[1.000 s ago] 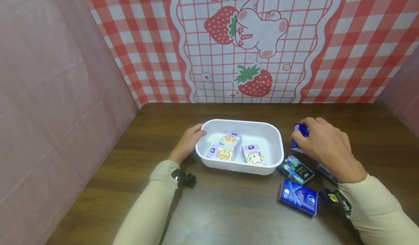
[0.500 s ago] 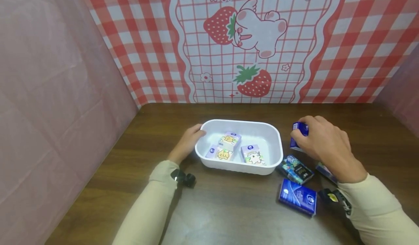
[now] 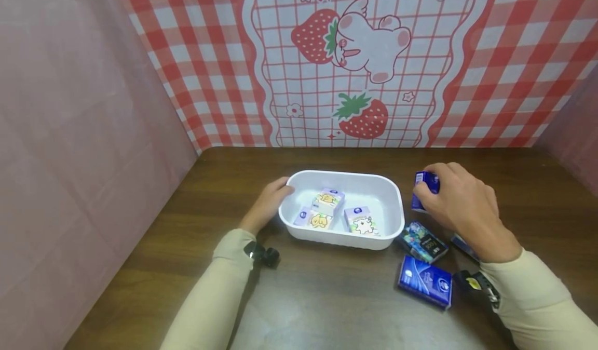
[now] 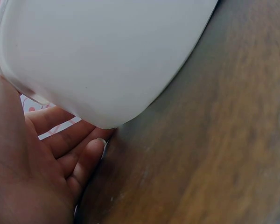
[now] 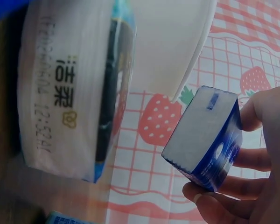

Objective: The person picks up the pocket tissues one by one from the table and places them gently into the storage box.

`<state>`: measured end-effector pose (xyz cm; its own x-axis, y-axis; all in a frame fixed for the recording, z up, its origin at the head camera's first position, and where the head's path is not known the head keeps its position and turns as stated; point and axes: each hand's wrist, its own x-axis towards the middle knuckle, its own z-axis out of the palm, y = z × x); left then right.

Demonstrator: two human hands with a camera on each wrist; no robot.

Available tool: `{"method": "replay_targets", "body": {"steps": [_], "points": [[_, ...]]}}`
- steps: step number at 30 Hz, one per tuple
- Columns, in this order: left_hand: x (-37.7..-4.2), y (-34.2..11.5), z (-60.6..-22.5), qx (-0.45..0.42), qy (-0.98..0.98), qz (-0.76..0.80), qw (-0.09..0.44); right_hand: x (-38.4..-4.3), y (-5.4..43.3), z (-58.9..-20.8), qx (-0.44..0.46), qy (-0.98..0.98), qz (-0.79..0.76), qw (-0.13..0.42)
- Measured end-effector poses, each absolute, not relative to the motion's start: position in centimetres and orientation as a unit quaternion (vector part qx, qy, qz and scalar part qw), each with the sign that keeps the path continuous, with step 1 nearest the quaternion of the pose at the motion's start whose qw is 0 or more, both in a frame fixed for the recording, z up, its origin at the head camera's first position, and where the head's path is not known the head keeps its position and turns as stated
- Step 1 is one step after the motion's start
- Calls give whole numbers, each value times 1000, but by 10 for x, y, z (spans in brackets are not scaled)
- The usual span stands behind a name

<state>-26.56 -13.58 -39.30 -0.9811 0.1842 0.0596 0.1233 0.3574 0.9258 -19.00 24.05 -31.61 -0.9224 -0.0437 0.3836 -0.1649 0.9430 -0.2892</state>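
Note:
My left hand (image 3: pixel 268 203) holds the left end of a white plastic basin (image 3: pixel 374 190). Its thumb is over the rim; in the left wrist view the fingers curl behind the wall (image 4: pixel 98 60). Inside the basin lie three lilac-and-white tissue packs (image 3: pixel 362 221) with cartoon animals, two of them overlapping at the left. Beyond the basin's right end, my right hand (image 3: pixel 464 207) grips a dark blue tissue pack (image 3: pixel 418 204) between thumb and fingers. The right wrist view shows this pack's pale side (image 5: pixel 200 128), tilted and raised off the table.
On the wooden table (image 3: pixel 317 293), a floral pack with a black label (image 3: pixel 424 242) lies close to the basin's right corner. Nearer me is a flat blue tissue pack (image 3: pixel 426 281). Another pack (image 3: pixel 464 246) is partly hidden under my right wrist. A checked strawberry cloth (image 3: pixel 364 116) hangs behind.
My right hand has moved slightly up and to the left with the blue tissue pack. The left hand and the basin have stayed in place.

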Motion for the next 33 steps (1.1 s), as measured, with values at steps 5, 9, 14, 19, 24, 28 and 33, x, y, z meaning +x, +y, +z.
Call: {"method": "replay_targets", "body": {"steps": [5, 9, 14, 19, 24, 28, 33], "points": [[-265, -136, -393, 91, 825, 558, 27, -189, 239, -315, 67, -963, 165, 201], [-266, -136, -393, 90, 825, 557, 27, -188, 238, -315, 69, -961, 169, 207], [-266, -136, -394, 89, 827, 555, 27, -188, 237, -314, 66, -960, 178, 207], [-266, -136, -394, 90, 827, 554, 27, -187, 236, -313, 69, -958, 186, 209], [-266, -136, -394, 91, 827, 554, 24, -187, 233, -314, 75, -954, 191, 220], [-266, -135, -394, 92, 828, 553, 22, -186, 231, -314, 88, -947, 194, 240], [-267, -135, -394, 99, 827, 553, 20, -185, 230, -314, 99, -940, 194, 263]]}}
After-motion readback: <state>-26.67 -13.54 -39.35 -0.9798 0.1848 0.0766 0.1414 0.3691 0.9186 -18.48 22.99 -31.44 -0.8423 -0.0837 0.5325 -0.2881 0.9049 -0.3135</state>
